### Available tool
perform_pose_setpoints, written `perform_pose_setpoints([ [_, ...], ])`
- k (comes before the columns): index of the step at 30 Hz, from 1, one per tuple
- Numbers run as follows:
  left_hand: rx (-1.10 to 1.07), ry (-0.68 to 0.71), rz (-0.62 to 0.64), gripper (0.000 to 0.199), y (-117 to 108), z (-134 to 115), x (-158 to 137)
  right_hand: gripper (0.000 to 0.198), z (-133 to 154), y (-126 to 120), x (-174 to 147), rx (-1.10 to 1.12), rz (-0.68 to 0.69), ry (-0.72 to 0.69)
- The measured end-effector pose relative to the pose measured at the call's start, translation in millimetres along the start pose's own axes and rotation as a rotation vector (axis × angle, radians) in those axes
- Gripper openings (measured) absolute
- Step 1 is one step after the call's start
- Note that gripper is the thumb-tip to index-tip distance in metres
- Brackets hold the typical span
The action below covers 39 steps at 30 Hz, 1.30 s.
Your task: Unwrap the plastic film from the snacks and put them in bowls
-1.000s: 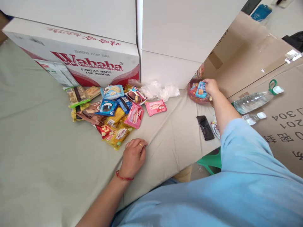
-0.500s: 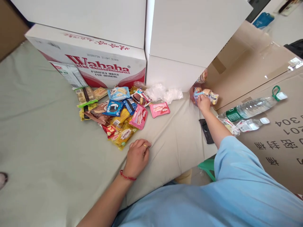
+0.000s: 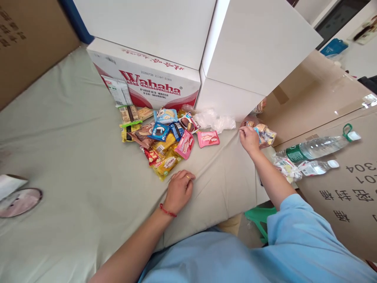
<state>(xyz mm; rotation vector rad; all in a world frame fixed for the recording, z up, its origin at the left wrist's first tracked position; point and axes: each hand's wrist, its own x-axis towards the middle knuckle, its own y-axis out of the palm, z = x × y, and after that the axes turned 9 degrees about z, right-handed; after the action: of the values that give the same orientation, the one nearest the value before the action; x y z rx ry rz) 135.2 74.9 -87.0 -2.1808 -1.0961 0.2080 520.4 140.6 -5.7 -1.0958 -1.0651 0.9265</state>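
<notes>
A bed covered with a pale green sheet (image 3: 73, 165) carries a heap of snack packets (image 3: 160, 137) near its far edge, against a Wahaha box (image 3: 147, 78) and a white box (image 3: 229, 100). A crumpled plastic bag (image 3: 213, 120) lies beside the heap. The left hand (image 3: 179, 190) rests near the front edge.

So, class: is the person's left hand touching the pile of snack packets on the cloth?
Apart. The head view shows the left hand resting on the cloth, with bare cloth between its fingertips and the nearest yellow packet.
</notes>
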Motion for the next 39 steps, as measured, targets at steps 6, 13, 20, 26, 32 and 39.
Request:
perform_pose_setpoints([
  [6,0.007,-0.004,0.026,0.026,0.1,0.1,0.5,0.038,64.8,36.0,45.8,0.209,0.14,-0.079],
  [13,-0.18,0.01,-0.056,0.025,-4.1,-3.7,0.0,0.022,64.1,37.5,26.6,0.334,0.043,0.147],
  [20,-0.615,-0.077,-0.081,0.026,-11.1,-17.8,0.4,0.021,105.7,26.6,-102.1,1.098,-0.018,-0.02],
  [26,-0.943,-0.184,-0.094,0.041,-12.5,-11.2,4.4,0.011,165.9,34.6,-168.2,0.963,0.239,-0.321],
  [32,-0.903,-0.239,-0.162,0.034,-13.1,-5.8,6.5,0.031,179.1,41.1,-166.8,1.228,0.338,-0.155],
  [39,-0.956,-0.285,-0.179,0.033,-14.5,-0.4,9.8,0.028,174.3,40.6,-155.0,1.442,0.187,0.211],
])
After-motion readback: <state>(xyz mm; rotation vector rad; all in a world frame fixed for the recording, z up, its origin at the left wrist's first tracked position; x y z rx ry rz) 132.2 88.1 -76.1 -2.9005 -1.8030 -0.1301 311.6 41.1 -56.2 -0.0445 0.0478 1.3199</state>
